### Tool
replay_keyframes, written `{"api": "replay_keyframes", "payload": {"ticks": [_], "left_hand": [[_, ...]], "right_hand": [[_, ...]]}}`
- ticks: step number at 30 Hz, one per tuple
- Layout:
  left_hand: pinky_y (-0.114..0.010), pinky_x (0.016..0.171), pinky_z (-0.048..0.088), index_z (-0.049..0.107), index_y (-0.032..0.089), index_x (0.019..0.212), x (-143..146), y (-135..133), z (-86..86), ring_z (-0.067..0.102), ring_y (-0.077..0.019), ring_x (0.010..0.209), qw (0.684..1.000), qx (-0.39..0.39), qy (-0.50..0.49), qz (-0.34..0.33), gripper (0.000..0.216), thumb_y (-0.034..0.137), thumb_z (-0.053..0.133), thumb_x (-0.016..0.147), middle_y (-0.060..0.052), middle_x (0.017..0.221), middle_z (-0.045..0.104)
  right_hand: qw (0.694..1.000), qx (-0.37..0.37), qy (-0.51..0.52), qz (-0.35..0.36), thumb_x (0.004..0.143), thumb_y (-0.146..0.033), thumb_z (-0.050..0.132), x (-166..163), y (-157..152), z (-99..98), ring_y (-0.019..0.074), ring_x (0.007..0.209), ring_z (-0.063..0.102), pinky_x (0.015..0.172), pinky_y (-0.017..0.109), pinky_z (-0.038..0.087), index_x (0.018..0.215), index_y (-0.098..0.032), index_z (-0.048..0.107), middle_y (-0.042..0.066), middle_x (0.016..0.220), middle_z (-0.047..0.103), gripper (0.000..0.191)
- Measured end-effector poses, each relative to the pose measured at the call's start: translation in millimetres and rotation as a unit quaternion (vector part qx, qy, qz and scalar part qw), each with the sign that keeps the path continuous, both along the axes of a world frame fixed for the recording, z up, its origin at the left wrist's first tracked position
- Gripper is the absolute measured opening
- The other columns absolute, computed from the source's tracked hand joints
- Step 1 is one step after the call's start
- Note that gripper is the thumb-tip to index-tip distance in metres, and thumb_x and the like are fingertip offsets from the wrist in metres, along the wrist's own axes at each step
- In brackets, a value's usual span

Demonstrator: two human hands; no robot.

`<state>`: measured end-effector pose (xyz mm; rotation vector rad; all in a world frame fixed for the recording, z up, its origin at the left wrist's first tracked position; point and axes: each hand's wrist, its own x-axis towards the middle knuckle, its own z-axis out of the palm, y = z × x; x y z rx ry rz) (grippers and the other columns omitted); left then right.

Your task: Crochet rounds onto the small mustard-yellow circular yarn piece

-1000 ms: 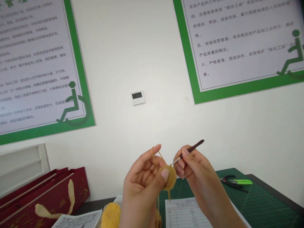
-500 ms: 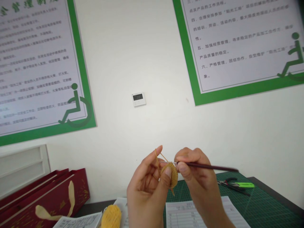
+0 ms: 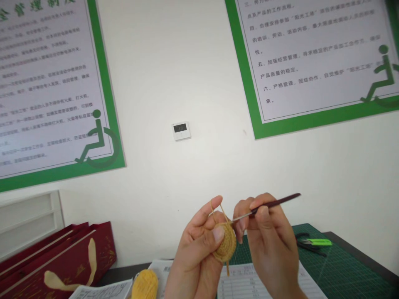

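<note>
My left hand (image 3: 199, 249) pinches a small round yellow crochet piece (image 3: 227, 245) between thumb and fingers. A strand of yellow yarn (image 3: 218, 207) loops over its raised index finger. My right hand (image 3: 268, 241) grips a dark crochet hook (image 3: 274, 203), fingers closed around the shaft. The metal tip of the hook touches the top edge of the crochet piece. A short yarn tail hangs below the piece. Both hands are held up in front of a white wall, above the table.
A yellow yarn ball (image 3: 145, 284) lies on papers at the bottom. A printed sheet (image 3: 237, 282) rests on a green cutting mat (image 3: 339, 270). Green-handled pliers (image 3: 313, 243) lie at the mat's far right. Red gift bags (image 3: 56, 261) stand at left. Green-framed posters hang on the wall.
The hook's handle swung from level to pointing up and right, and its tip drew back to the piece's top edge. Both hands shifted slightly right and down.
</note>
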<state>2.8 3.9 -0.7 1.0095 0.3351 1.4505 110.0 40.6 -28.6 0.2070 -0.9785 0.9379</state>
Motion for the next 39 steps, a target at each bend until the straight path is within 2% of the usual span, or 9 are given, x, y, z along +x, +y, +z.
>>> {"api": "replay_keyframes", "payload": {"ticks": [4, 7, 10, 15, 18, 24, 28, 32, 39], "left_hand": [[-0.026, 0.067, 0.051, 0.082, 0.019, 0.104, 4, 0, -4.8, 0.061, -0.0138, 0.069, 0.994, 0.051, 0.026, 0.089, 0.036, 0.016, 0.087, 0.068, -0.004, 0.078, 0.066], [-0.024, 0.061, 0.05, 0.079, 0.022, 0.112, 9, -1, -6.8, 0.061, -0.0138, 0.069, 0.977, 0.109, 0.045, 0.179, 0.038, 0.014, 0.083, 0.075, -0.003, 0.079, 0.066], [-0.021, 0.059, 0.049, 0.076, 0.024, 0.119, 14, -1, -6.2, 0.062, -0.0117, 0.067, 0.964, 0.12, 0.052, 0.233, 0.046, 0.011, 0.082, 0.076, -0.002, 0.08, 0.066], [-0.018, 0.056, 0.048, 0.075, 0.025, 0.118, 20, -1, -5.7, 0.058, -0.0089, 0.062, 0.952, 0.138, 0.063, 0.266, 0.043, 0.013, 0.081, 0.077, 0.001, 0.075, 0.065], [-0.018, 0.056, 0.05, 0.077, 0.026, 0.113, 22, -4, -6.6, 0.06, -0.0099, 0.064, 0.939, 0.14, 0.083, 0.304, 0.038, 0.014, 0.08, 0.078, 0.0, 0.079, 0.067], [-0.016, 0.064, 0.054, 0.081, 0.03, 0.105, 22, -7, -11.5, 0.064, -0.0106, 0.07, 0.858, 0.176, 0.163, 0.455, 0.026, 0.019, 0.078, 0.081, 0.0, 0.082, 0.071], [-0.018, 0.065, 0.057, 0.081, 0.031, 0.107, 23, -5, -14.0, 0.066, -0.0117, 0.07, 0.824, 0.189, 0.154, 0.512, 0.028, 0.018, 0.078, 0.082, 0.0, 0.084, 0.071], [-0.017, 0.07, 0.059, 0.082, 0.03, 0.104, 26, -6, -11.6, 0.069, -0.0124, 0.074, 0.822, 0.167, 0.1, 0.536, 0.029, 0.017, 0.08, 0.078, 0.0, 0.085, 0.072], [-0.009, 0.056, 0.055, 0.083, 0.028, 0.101, 23, -4, -7.2, 0.066, -0.0067, 0.057, 0.849, 0.141, 0.045, 0.507, 0.032, 0.019, 0.087, 0.07, 0.003, 0.072, 0.071]], "right_hand": [[0.983, -0.085, -0.034, 0.157, 0.102, -0.036, 0.052, 3, -4, 6.7, 0.0094, 0.053, 0.042, 0.052, 0.023, 0.037, 0.071, -0.02, 0.051, -0.004, 0.061, 0.047, 0.034], [0.973, -0.121, -0.062, 0.186, 0.099, -0.038, 0.058, 0, -2, 6.4, 0.0089, 0.055, 0.042, 0.054, 0.022, 0.038, 0.073, -0.02, 0.051, -0.005, 0.064, 0.048, 0.032], [0.98, -0.134, -0.087, 0.116, 0.095, -0.043, 0.066, -3, 3, 2.5, 0.01, 0.064, 0.048, 0.061, 0.022, 0.043, 0.08, -0.021, 0.055, -0.004, 0.071, 0.053, 0.028], [0.979, -0.1, -0.146, -0.099, 0.093, -0.041, 0.069, 0, 7, -1.9, 0.0107, 0.072, 0.055, 0.067, 0.021, 0.046, 0.086, -0.023, 0.063, -0.003, 0.078, 0.057, 0.02], [0.972, -0.09, -0.177, -0.124, 0.093, -0.039, 0.069, 2, 7, -1.4, 0.0107, 0.071, 0.057, 0.065, 0.021, 0.047, 0.085, -0.022, 0.064, -0.002, 0.078, 0.058, 0.02], [0.969, -0.132, -0.202, -0.061, 0.09, -0.044, 0.071, 3, 13, -2.2, 0.0108, 0.063, 0.057, 0.058, 0.022, 0.048, 0.086, -0.022, 0.062, -0.003, 0.07, 0.06, 0.024], [0.963, -0.136, -0.231, 0.009, 0.083, -0.044, 0.078, 0, 11, -4.1, 0.0155, 0.073, 0.066, 0.067, 0.027, 0.054, 0.093, -0.02, 0.064, 0.002, 0.083, 0.071, 0.03], [0.959, -0.138, -0.246, 0.033, 0.077, -0.044, 0.084, -2, 7, -5.3, 0.0149, 0.073, 0.067, 0.069, 0.027, 0.054, 0.083, -0.019, 0.062, 0.002, 0.078, 0.071, 0.034], [0.937, -0.174, -0.278, 0.118, 0.08, -0.041, 0.082, 8, 6, -2.3, 0.0125, 0.074, 0.06, 0.072, 0.026, 0.047, 0.084, -0.017, 0.065, 0.001, 0.078, 0.068, 0.03]]}}
